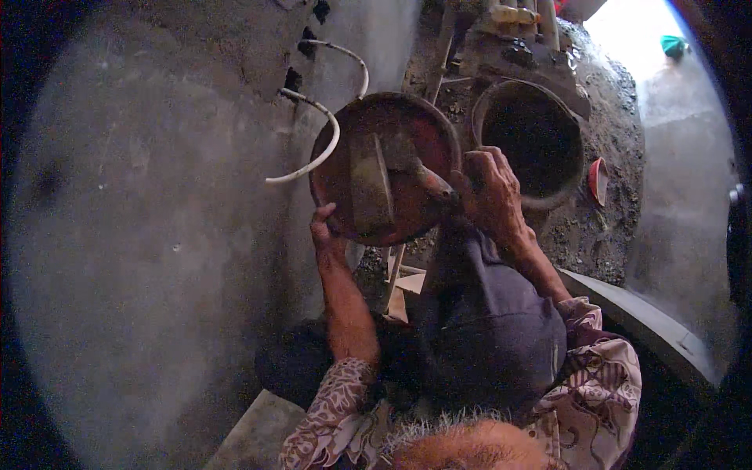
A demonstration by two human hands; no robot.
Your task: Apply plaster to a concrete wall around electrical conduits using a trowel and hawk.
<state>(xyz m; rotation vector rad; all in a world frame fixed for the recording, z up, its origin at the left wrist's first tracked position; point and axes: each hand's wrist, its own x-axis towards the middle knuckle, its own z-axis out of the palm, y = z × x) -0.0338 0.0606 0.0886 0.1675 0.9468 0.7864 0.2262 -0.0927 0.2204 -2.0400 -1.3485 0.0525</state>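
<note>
A round reddish-brown basin [427,135], dirty inside, is held up between my two hands. My left hand [325,225] is closed on its lower left rim, with the thumb over the edge. On the right side, my right hand [495,188] has its fingers curled at the rim; its fingertips are partly hidden. Inside the basin lies a flat, long grey tool like a plastering float [368,184]. Beside it rests a trowel-like tool with a stubby handle [433,185], pointing toward my lap.
A round tub [476,117] with a dark inside stands to the right. Past it, a small red bowl-like piece [598,182] lies on rough ground. Pale bent tubes [333,129] stick out of the left wall [157,235]. Wood scraps [399,298] lie below the basin; a bottle [513,15] lies far off.
</note>
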